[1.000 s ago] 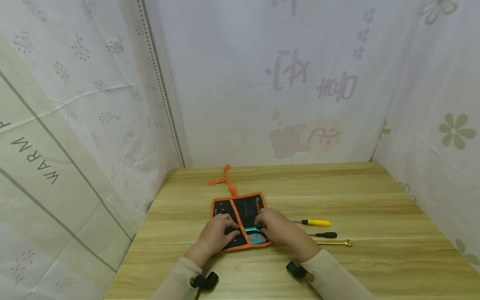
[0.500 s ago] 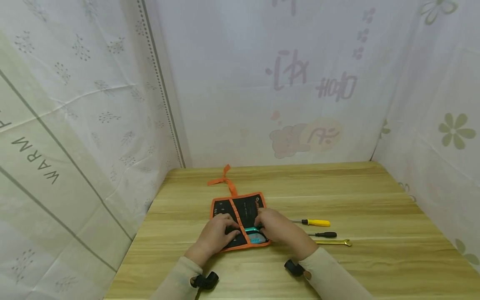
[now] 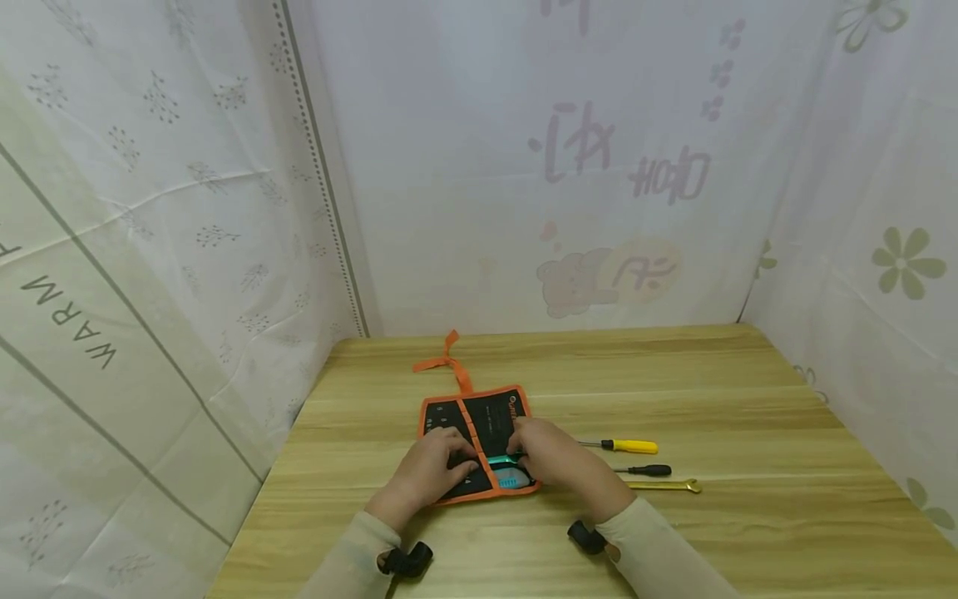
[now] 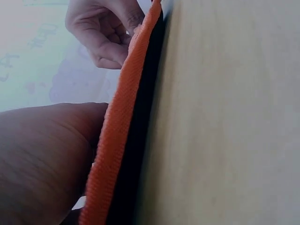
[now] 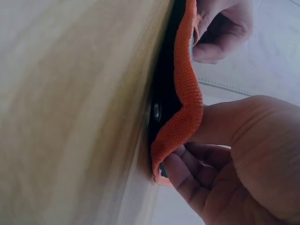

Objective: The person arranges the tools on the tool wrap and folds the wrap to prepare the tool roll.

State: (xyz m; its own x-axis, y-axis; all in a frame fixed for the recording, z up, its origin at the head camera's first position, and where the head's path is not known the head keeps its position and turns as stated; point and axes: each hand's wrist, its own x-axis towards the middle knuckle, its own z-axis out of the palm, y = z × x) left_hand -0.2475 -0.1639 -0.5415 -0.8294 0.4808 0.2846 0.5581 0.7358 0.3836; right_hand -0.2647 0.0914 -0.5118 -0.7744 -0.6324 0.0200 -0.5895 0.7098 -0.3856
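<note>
A black tool pouch (image 3: pixel 490 416) with orange trim lies unfolded on the table, an orange band (image 3: pixel 479 449) running down its middle. My left hand (image 3: pixel 430 466) rests on its left half and pinches the pouch at that band with thumb and fingers. Just right of the band, a teal wrench (image 3: pixel 500 459) lies partly tucked in the pouch. My right hand (image 3: pixel 550 449) pinches the wrench's right end, the fingertips mostly hidden. Below the wrench sits a grey piece with teal stripes (image 3: pixel 511 477). In the right wrist view the pouch's orange edge (image 5: pixel 187 93) curves up beside the right thumb.
Right of the right hand lie a yellow-handled screwdriver (image 3: pixel 632 447), a black-handled screwdriver (image 3: pixel 649 470) and a gold-coloured wrench (image 3: pixel 674 486), partly hidden by the forearm. The pouch's orange tie strap (image 3: pixel 449 362) stretches toward the back of the wooden table (image 3: pixel 748 399). Patterned curtains (image 3: pixel 479 166) surround it.
The right wrist has shifted slightly left. Both hands stay at the same places on the pouch, and the head view has tilted a touch.
</note>
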